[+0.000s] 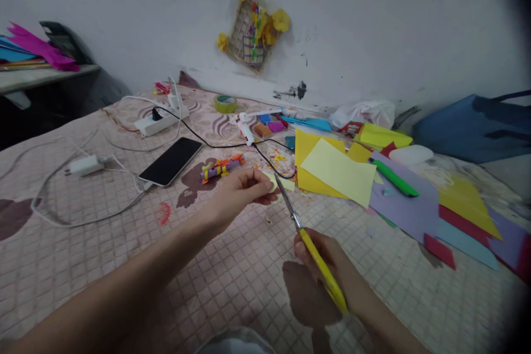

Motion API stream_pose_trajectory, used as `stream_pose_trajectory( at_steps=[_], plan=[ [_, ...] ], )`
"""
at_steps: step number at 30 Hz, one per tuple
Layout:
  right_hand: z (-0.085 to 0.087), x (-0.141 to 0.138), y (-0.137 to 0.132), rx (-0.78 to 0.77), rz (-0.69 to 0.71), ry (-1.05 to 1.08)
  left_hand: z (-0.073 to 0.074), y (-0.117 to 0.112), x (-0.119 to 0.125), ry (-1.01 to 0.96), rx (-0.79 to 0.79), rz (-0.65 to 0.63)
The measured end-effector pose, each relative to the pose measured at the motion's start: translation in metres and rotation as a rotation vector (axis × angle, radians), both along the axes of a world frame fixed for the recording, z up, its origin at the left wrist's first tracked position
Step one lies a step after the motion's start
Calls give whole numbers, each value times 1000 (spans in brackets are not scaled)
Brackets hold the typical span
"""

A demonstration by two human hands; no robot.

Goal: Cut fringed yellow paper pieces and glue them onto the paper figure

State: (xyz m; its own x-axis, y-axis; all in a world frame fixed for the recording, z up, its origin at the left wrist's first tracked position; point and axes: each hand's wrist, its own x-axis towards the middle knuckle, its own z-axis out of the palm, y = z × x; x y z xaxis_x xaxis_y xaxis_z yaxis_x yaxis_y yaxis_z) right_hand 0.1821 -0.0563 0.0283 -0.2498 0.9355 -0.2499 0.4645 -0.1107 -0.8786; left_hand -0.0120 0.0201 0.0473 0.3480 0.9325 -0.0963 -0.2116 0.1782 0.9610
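My left hand [253,187] pinches a small piece of pale yellow paper [271,180] between thumb and fingers. In my right hand [326,254] is a pair of scissors [321,268] with yellow handles, its metal blades pointing up and left, the tips close by the paper. Whether the blades touch the paper I cannot tell. Beyond my left hand lies a small purple, orange and yellow paper craft [223,167]. A glue gun [245,130] with a black cord rests farther back, near scattered paper scraps [280,160].
Coloured sheets [404,204] and a green cutter-like tool [396,178] spread over the right side. On the left are a phone [171,161], a charger [85,165] with white cables and a power strip [161,120]. Green tape [225,103] sits near the wall, where a decorated frame [253,36] hangs.
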Motion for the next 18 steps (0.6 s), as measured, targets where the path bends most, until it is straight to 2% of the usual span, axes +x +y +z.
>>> stream_pose_trajectory(
  at_steps=[5, 10, 18],
  plan=[
    [-11, 4, 1, -75, -65, 91, -1, -3, 3, 47, 0, -30],
    [-21, 7, 0, 11, -39, 191, 0, -6, 7, 88, 47, -49],
    [-20, 7, 0, -21, -29, 218, 3, -9, 7, 112, 85, -84]
  ],
)
